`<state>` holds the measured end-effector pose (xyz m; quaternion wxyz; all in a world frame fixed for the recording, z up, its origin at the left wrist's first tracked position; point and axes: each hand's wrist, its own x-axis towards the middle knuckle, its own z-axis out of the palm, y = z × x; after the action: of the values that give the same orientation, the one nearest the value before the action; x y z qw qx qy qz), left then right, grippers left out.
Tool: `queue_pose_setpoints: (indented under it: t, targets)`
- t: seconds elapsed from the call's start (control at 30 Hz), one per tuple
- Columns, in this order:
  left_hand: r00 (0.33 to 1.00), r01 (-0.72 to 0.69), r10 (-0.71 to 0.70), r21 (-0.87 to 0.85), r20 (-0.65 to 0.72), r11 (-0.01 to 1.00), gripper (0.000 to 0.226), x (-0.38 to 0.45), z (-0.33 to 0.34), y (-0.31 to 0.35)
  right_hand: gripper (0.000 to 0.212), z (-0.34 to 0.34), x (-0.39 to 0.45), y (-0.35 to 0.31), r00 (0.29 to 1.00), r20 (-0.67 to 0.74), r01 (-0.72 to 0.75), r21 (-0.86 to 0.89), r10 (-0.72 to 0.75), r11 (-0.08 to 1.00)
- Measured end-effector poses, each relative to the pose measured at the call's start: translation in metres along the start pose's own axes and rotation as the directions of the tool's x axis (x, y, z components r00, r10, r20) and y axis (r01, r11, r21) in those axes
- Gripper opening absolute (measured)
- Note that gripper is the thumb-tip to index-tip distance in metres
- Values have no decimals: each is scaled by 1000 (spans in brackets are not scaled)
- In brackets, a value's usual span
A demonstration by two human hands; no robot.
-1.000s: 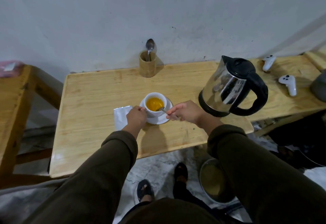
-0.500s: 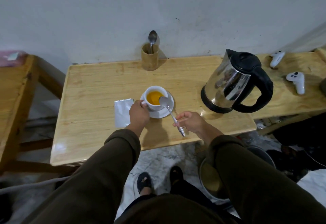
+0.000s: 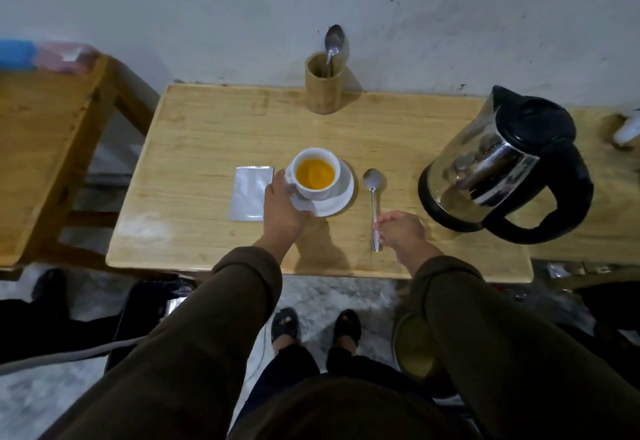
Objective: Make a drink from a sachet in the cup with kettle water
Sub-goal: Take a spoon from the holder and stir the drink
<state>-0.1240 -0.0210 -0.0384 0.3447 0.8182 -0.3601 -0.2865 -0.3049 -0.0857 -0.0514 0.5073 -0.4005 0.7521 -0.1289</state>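
A white cup (image 3: 316, 189) with orange drink in it stands on a white saucer (image 3: 341, 197) in the middle of the wooden table (image 3: 207, 149). My left hand (image 3: 281, 207) grips the cup's handle and the saucer's left rim. A silver sachet (image 3: 250, 192) lies flat just left of that hand. A metal spoon (image 3: 373, 197) lies on the table right of the saucer, bowl pointing away from me; my right hand (image 3: 400, 230) holds its handle end. The steel and black kettle (image 3: 502, 166) stands at the right.
A bamboo holder (image 3: 323, 85) with a second spoon (image 3: 333, 41) stands at the back edge by the wall. A second wooden table (image 3: 41, 149) is at the left. A white object (image 3: 627, 130) lies far right. A round bin (image 3: 415, 356) and my feet are below.
The spoon came out of the cup, swung right and now lies on the table beside the saucer. My right hand drew back toward me. My left hand stayed on the cup.
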Motion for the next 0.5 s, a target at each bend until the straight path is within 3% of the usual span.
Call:
queue_pose_setpoints:
  t: [0.1, 0.27, 0.5]
  targets:
    - [1000, 9, -9, 33, -6, 999, 77, 0, 1, 4, 27, 3, 6, -1, 1000, 15, -2, -16, 2, 1000]
    - [999, 53, -53, 71, 1, 996, 92, 2, 5, 4, 29, -2, 14, 0, 994, 95, 74, -229, -54, 971]
    - [997, 83, -82, 127, -6, 988, 100, 5, 10, 1, 37, 2, 13, -3, 989, 68, 145, -382, -128, 913]
